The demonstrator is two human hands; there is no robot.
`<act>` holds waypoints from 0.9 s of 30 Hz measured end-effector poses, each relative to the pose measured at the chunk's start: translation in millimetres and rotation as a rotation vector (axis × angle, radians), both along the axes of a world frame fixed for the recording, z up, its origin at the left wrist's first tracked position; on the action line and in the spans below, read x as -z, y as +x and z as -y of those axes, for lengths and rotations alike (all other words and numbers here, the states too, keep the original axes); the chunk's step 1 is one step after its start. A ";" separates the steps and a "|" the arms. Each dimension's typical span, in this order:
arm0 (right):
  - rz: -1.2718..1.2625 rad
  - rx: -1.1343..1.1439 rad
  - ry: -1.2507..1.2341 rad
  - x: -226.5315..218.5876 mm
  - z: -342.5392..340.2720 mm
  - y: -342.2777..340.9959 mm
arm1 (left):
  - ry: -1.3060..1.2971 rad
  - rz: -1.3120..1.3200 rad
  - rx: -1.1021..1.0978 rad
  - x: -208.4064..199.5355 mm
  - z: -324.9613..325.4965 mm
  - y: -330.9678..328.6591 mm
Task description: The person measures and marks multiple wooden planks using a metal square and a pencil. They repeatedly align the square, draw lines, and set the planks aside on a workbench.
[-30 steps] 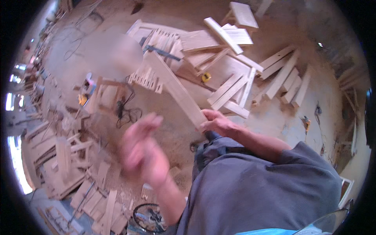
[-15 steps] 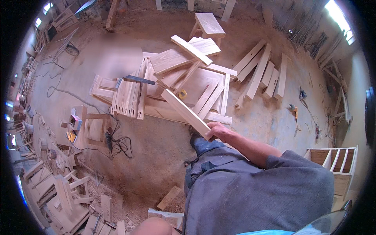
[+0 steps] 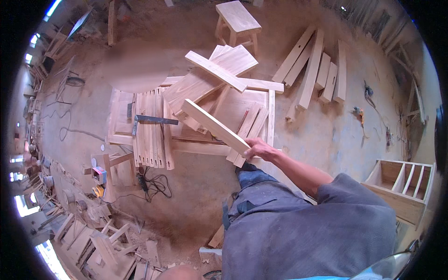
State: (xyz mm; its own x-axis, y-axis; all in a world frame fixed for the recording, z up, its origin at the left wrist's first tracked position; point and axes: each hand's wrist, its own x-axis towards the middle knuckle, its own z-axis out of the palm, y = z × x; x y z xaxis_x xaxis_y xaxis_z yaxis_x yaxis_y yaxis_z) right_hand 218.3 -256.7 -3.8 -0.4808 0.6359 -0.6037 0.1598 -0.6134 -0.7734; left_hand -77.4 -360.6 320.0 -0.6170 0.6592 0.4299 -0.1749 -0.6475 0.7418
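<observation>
My right hand (image 3: 259, 149) is closed round the near end of a pale wooden board (image 3: 214, 127). The board slants away up and to the left, its far end over the stacked planks. Beneath it lies a framed wooden panel (image 3: 247, 99), with two narrow strips (image 3: 252, 130) and a red pencil (image 3: 243, 119) on it. A yellow tape measure (image 3: 215, 138) is mostly hidden behind the held board. Wide planks (image 3: 210, 79) are piled crosswise, topped by a narrower board (image 3: 215, 71). A dark-bladed try square (image 3: 156, 120) rests on slotted rails (image 3: 154, 144) to the left. My left hand is out of view.
A wooden stool (image 3: 238, 18) stands beyond the panel. Several long timbers (image 3: 310, 70) lie on the floor at right, with a corded drill (image 3: 359, 115) farther right. A slatted wooden cabinet (image 3: 396, 200) is at lower right. Coiled cable (image 3: 156, 184) and scrap wood (image 3: 102, 252) lie left.
The view has shifted. My right hand still grips the board, which now covers most of the tape measure. The near ends of the two strips now show beyond the panel's near edge.
</observation>
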 end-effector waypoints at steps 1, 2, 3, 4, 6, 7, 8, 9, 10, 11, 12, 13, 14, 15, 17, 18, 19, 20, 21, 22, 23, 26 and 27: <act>-0.032 0.024 -0.008 -0.8 -12.1 -8.8 | 0.000 -0.004 0.004 -0.5 -10.1 1.5; -0.063 0.047 -0.017 -0.9 -23.4 -18.3 | -0.001 -0.007 0.003 -2.0 -17.8 2.7; -0.095 0.070 -0.025 -1.7 -34.5 -28.7 | -0.005 -0.009 0.003 -3.6 -25.2 3.7; -0.114 0.076 -0.046 -4.3 -47.0 -39.5 | -0.006 -0.012 0.001 -4.6 -31.7 4.5; -0.157 0.084 -0.088 -8.2 -73.8 -62.3 | -0.007 -0.027 -0.006 -9.8 -43.7 7.4; -0.185 0.087 -0.131 -2.2 -88.1 -70.3 | -0.004 -0.028 -0.005 -11.2 -49.9 9.3; -0.214 0.089 -0.174 7.2 -101.7 -77.9 | -0.006 -0.032 -0.001 -11.9 -56.1 11.4; -0.244 0.089 -0.220 18.4 -111.7 -85.4 | -0.007 -0.039 -0.004 -12.9 -62.0 12.6; -0.271 0.104 -0.226 27.2 -119.3 -92.7 | -0.005 -0.042 -0.005 -13.7 -66.8 14.5; -0.297 0.119 -0.232 35.6 -125.4 -98.7 | -0.004 -0.043 -0.007 -14.8 -71.0 16.0; -0.325 0.131 -0.239 45.9 -130.6 -104.5 | -0.005 -0.054 -0.011 -16.5 -75.1 15.4; -0.337 0.207 -0.249 58.4 -135.7 -107.5 | 0.000 -0.059 -0.010 -18.6 -80.3 16.3; -0.347 0.286 -0.259 70.4 -140.3 -109.5 | 0.005 -0.063 -0.010 -21.1 -84.7 16.8; -0.355 0.359 -0.272 76.1 -143.1 -112.0 | 0.008 -0.068 -0.016 -22.3 -87.6 16.8; -0.500 0.480 -0.366 86.2 -143.9 -103.5 | 0.018 -0.072 -0.018 -24.7 -94.7 18.7; -0.528 0.492 -0.383 81.3 -141.8 -102.0 | 0.018 -0.078 -0.027 -27.2 -96.2 18.5; -0.554 0.504 -0.397 72.5 -141.3 -97.7 | 0.019 -0.087 -0.037 -29.3 -97.7 18.0; -0.455 0.472 -0.406 63.2 -140.8 -86.8 | 0.024 -0.095 -0.047 -31.6 -98.5 17.3; -0.348 0.526 -0.390 60.3 -142.9 -75.1 | 0.038 -0.098 -0.049 -35.8 -100.4 16.9; -0.242 0.576 -0.375 60.7 -147.4 -65.0 | 0.048 -0.105 -0.054 -40.0 -101.9 16.9; -0.136 0.623 -0.360 61.6 -152.7 -55.3 | 0.061 -0.113 -0.058 -44.3 -103.8 16.6; -0.161 0.863 -0.304 88.0 -175.6 -16.7 | 0.116 -0.136 -0.079 -65.9 -105.9 18.5; -0.179 0.859 -0.272 96.6 -184.7 -6.7 | 0.138 -0.145 -0.077 -74.4 -107.5 18.9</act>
State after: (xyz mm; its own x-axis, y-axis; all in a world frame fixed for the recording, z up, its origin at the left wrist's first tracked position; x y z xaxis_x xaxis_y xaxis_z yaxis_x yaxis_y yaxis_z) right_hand 211.6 -72.1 -100.4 -0.0093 0.6650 -0.7468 -0.5438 -0.6301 -0.5543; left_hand -58.5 -253.1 394.4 -0.5884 0.5409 0.6010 -0.0184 -0.7520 0.6589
